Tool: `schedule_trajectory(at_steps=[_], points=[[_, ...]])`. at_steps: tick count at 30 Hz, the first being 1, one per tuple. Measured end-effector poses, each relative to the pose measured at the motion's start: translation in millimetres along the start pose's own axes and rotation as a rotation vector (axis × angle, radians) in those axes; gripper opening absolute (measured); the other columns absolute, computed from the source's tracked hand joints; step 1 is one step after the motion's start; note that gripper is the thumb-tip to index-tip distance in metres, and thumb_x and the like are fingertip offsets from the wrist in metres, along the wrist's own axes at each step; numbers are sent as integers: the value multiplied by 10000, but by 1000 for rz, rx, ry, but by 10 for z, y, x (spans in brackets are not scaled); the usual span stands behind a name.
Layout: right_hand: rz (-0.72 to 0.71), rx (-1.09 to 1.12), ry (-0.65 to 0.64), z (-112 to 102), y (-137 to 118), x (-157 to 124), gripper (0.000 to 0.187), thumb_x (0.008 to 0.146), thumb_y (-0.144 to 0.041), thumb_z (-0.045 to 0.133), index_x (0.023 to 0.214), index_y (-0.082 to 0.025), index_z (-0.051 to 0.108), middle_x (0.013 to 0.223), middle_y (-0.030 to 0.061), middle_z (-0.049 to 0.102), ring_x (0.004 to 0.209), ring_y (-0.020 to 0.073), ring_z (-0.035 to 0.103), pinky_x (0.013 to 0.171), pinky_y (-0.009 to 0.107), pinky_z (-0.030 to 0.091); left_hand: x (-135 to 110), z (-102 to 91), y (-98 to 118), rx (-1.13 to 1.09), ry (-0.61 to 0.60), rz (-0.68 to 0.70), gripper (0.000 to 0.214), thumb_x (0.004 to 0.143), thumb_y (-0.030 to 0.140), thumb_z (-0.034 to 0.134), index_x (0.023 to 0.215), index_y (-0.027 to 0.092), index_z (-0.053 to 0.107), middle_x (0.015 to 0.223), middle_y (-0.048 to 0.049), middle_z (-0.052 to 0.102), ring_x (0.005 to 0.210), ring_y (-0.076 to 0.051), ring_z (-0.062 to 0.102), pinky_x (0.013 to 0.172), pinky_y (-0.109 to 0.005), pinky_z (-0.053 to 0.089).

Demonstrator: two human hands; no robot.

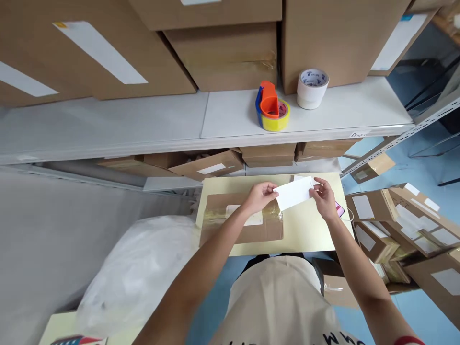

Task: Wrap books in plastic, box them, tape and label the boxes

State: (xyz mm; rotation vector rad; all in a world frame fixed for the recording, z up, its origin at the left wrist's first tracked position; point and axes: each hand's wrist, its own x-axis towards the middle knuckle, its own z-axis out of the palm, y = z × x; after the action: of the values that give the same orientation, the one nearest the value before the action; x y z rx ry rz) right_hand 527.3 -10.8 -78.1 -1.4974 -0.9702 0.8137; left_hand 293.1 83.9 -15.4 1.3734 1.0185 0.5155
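Observation:
A blank white sheet of paper [295, 193] is stretched between my two hands above the table. Its left end is pinched by my left hand [260, 196], and my right hand [324, 199] grips the right end with thumb and fingers. Below and to the left lies a flat cardboard box [223, 232], sealed with clear tape and bearing a white label [256, 219]. My left forearm covers part of that box. Just right of my right hand, a phone [339, 209] with a lit screen rests at the table's edge.
The pale yellow table [309, 235] stands against a grey shelf [230, 122]. On the shelf are a tape dispenser [270, 106], a white tape roll [312, 89] and large cartons [223, 57]. Labelled boxes [362, 207] pile up at right. A white plastic bag [140, 268] bulges at left.

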Motion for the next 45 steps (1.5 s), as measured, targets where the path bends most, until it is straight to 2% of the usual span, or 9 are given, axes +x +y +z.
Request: schedule_trajectory(at_steps=[2,6,11,13,19,27,33,38,45], points=[[-73,-99,40,93,-84,-177,365,879,-375,567,1215,-249,505,838,22,638,731,193,643,673,363,563,-202,-38,-93,-64,35,14,260,676,365,776,829,172,690,812,-47,721,779,-182,663,758,-312,521],[-346,-515,189,409,-412,-608,472,869,-380,611,1300,-219,507,1191,170,618,1127,329,594,937,551,494,-568,-60,-217,-140,114,43,264,669,395,776,800,182,690,756,-18,690,712,-159,634,697,-284,505],[-693,-727,-103,961,-807,-1146,331,948,-313,554,1273,-256,583,1273,133,663,1233,297,589,1018,495,423,-1027,-65,-282,-382,161,72,306,661,416,805,806,176,683,768,-16,693,717,-148,636,713,-280,518],[-741,-755,-109,1145,-870,-1297,270,972,-268,528,1224,-265,624,1258,103,695,1216,267,617,1031,473,402,-1201,-91,-288,-480,133,65,329,655,416,824,823,174,679,789,-14,696,733,-137,636,741,-276,521],[-723,-728,-66,1410,-909,-1569,278,962,-210,538,1149,-329,706,1162,53,755,1068,245,706,1004,474,421,-1566,-272,-336,-726,99,-29,436,572,434,895,799,171,631,740,16,668,696,-107,629,774,-280,532],[-715,-748,-36,1491,-929,-1773,289,957,-207,552,1141,-345,727,1139,59,762,1035,247,726,1000,498,445,-1733,-362,-429,-800,31,-38,479,552,504,898,738,174,605,721,6,668,699,-135,651,841,-357,553],[-651,-616,-96,1399,-994,-1736,183,939,-293,598,1014,-296,765,1042,88,783,953,264,745,929,507,514,-1735,-328,-409,-660,-6,44,462,593,540,862,703,171,606,707,20,611,684,-106,584,784,-297,526],[-434,-323,-238,1306,-1131,-1611,150,890,-395,664,875,-278,755,887,59,786,834,248,746,750,413,604,-1739,-293,-334,-412,11,202,396,696,543,779,687,186,609,700,6,581,674,-121,526,681,-267,471],[-282,-155,-405,1066,-1224,-1437,142,859,-396,695,830,-279,769,833,39,783,775,233,744,702,378,623,-1770,-149,-190,-113,106,326,331,863,495,617,723,197,656,692,-16,558,672,-149,517,660,-279,422]])
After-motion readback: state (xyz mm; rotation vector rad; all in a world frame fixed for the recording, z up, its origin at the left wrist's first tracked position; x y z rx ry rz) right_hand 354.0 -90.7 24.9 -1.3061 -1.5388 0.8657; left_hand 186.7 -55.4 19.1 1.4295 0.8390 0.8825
